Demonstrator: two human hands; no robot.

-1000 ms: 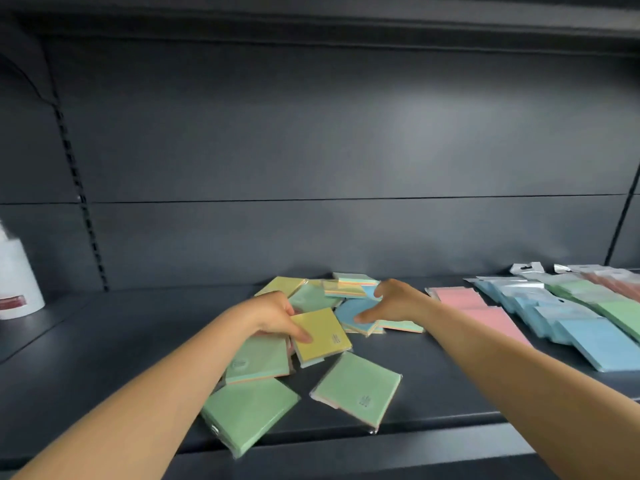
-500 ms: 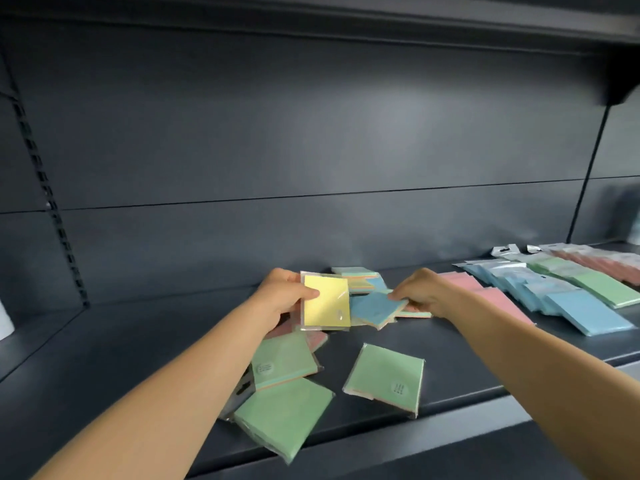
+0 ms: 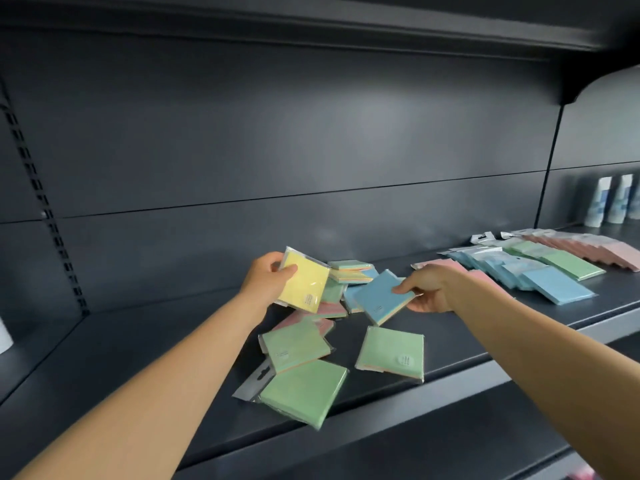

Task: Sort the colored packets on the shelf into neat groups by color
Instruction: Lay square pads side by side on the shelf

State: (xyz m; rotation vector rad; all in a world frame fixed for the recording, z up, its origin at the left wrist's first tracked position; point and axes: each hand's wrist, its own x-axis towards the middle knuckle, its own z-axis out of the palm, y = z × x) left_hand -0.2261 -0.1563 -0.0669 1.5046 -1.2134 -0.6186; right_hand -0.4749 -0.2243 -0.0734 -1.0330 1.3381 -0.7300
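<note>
Honestly, my left hand pinches a yellow packet, right hand pinches a blue packet (slick wrap, probably); either could slip onto the mixed pile.

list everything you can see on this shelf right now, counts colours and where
yellow packet: 1, yellow, held up at the left of the pile
blue packet: 1, blue, held at the right of the pile
green packets: 3, green, loose at the shelf front
mixed pile: count unclear, mixed colours, behind the held packets
sorted rows: pink, blue, green, pink rows, right side
cups: about 3, white and blue, far right
shelf: 1, dark grey
left hand: grips yellow packet
right hand: pinches blue packet
</note>
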